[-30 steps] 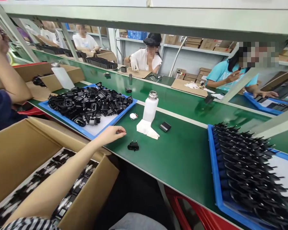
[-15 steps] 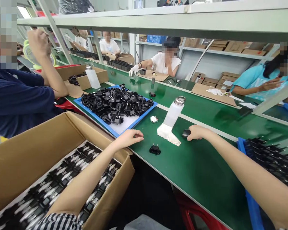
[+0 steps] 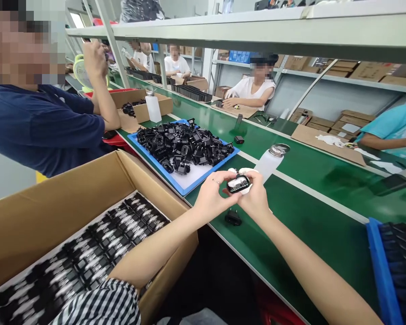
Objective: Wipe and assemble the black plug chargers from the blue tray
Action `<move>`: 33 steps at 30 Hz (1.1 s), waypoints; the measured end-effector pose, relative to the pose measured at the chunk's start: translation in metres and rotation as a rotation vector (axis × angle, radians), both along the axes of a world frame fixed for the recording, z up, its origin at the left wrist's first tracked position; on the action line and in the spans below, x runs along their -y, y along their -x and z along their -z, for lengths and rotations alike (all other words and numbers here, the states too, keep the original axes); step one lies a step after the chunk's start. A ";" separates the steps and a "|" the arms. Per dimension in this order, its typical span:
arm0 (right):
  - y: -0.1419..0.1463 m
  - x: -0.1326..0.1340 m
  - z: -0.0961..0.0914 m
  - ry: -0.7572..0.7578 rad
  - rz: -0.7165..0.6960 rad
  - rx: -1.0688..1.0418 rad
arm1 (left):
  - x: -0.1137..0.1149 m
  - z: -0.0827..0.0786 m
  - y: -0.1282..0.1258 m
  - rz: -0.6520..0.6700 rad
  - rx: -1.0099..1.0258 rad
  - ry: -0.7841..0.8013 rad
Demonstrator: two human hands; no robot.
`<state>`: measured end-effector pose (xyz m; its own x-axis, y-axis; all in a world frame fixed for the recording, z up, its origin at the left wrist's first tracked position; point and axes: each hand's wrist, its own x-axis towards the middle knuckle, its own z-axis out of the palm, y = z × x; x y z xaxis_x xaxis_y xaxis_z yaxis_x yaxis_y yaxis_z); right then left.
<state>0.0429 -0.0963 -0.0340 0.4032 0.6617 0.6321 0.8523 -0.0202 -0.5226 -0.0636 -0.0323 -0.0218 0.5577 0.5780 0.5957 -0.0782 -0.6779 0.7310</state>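
Note:
Both hands meet above the green bench around a black charger housing point(image 3: 238, 184) whose oval open end faces me. White material and small metal parts show inside it. My left hand point(image 3: 210, 197) grips its left side with thumb and fingers, and my right hand point(image 3: 256, 198) closes on the right side. Below them a black plug cover point(image 3: 233, 218) lies on the bench with its two pins up. Just behind my right hand stands a whitish bottle point(image 3: 269, 163) with a metal top. White cloth partly shows around my fingers, mostly hidden.
A blue-rimmed tray point(image 3: 183, 189) heaped with black plug parts lies to the left. Nearer stands a cardboard box point(image 3: 54, 216) with rows of black and white pieces. A blue crate point(image 3: 375, 253) is at the right. Co-workers sit alongside and opposite; a shelf beam point(image 3: 243, 34) crosses above.
My right hand has come left with the black housing, and my left hand has risen to grip it too. The small white part left of the bottle no longer shows. The view has turned left.

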 end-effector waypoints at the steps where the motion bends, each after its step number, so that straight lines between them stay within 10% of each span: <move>1: -0.001 0.000 0.001 -0.012 -0.002 -0.007 | 0.000 0.002 0.000 -0.002 0.016 -0.022; 12: 0.005 0.002 0.000 0.174 0.080 -0.134 | 0.004 0.006 -0.004 -0.037 -0.038 -0.041; 21: -0.064 0.023 -0.044 0.949 0.090 -0.122 | -0.033 0.036 -0.021 0.127 -0.406 0.196; 29: -0.055 0.025 -0.033 1.159 -0.135 -0.061 | -0.033 0.057 -0.026 0.161 -0.709 0.121; 33: -0.048 0.013 -0.023 1.220 0.058 0.133 | -0.032 0.055 -0.026 0.131 -0.681 0.094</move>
